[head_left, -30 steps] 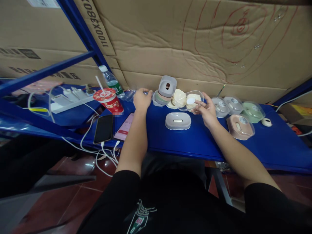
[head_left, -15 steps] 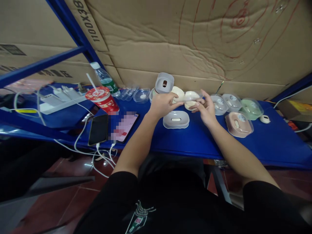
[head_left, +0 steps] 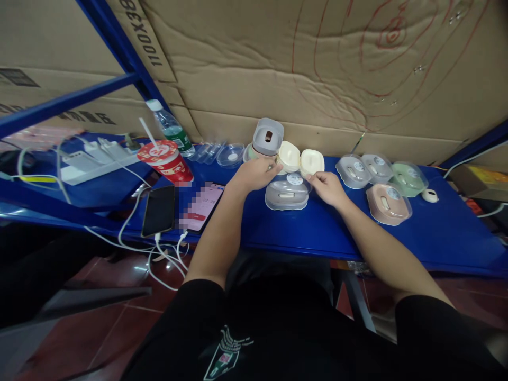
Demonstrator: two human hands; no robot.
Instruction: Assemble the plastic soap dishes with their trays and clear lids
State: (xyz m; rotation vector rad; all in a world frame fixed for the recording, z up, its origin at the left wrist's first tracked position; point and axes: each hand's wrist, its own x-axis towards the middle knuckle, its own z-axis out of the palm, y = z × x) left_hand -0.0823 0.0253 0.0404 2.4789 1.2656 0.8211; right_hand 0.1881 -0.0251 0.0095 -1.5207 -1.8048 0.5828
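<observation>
At one edge, right fingers (head_left: 311, 178) pinch the clear lid (head_left: 294, 179), left fingers' (head_left: 277, 168) grip unclear.

one head cam, as i see it from the room — sits up above the black shirt (head_left: 254, 328), facing forward and steeply down. shirt closest, blue table (head_left: 278, 230) a bit further, cardboard (head_left: 238, 58) behind — both hands mid-view, fairly near.

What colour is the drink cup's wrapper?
The cup is mainly red with pale markings, seen best in the head view.

Lid (head_left: 294, 180) over case (head_left: 286, 204), cup (head_left: 171, 165) left
</observation>
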